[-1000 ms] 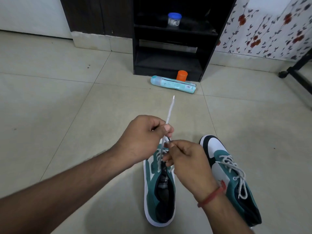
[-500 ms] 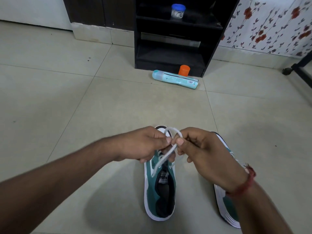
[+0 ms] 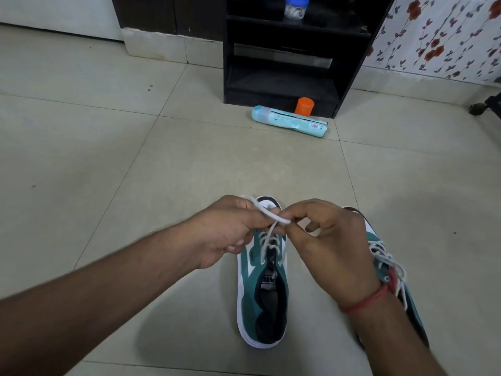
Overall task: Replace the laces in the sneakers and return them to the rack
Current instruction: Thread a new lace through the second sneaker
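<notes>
Both hands are on the white lace (image 3: 271, 215) at lower centre of frame. Left hand (image 3: 230, 230): fingers curled round one strand, pinching it. Right hand (image 3: 329, 240): thumb and forefinger pinch the other strand or loop where the two cross. Lace runs down from the crossing into the eyelets of the near sneaker (image 3: 262, 289), teal and white, flat on the floor tiles (image 3: 135, 172), toe pointing toward top of frame.

Step, as I read it: tying off the lace on this sneaker, lacing itself looks done. To do it well:
- keep both strands taut so the eyelet rows don't slacken
- cross low, close to the tongue, then cinch
- even out the tails before the bow
- sneaker isn't pinned by anything, so pull up and out evenly or it'll slide

Second sneaker (image 3: 385, 261) sits at lower right, partly behind the right wrist, already laced, lace ends loose on top.

Rack (image 3: 284, 55), a black shelf unit, stands at top centre, well apart from the sneakers. Nothing returned yet.

Counts:
- sneakers: 2
- hands: 2, red thread band (image 3: 366, 299) on right wrist
- racks: 1
- jar with blue lid (image 3: 296, 6) on a rack shelf: 1
- teal spray can (image 3: 290, 122) lying on floor in front of rack: 1
- orange cap (image 3: 304, 105) just behind can: 1
</notes>
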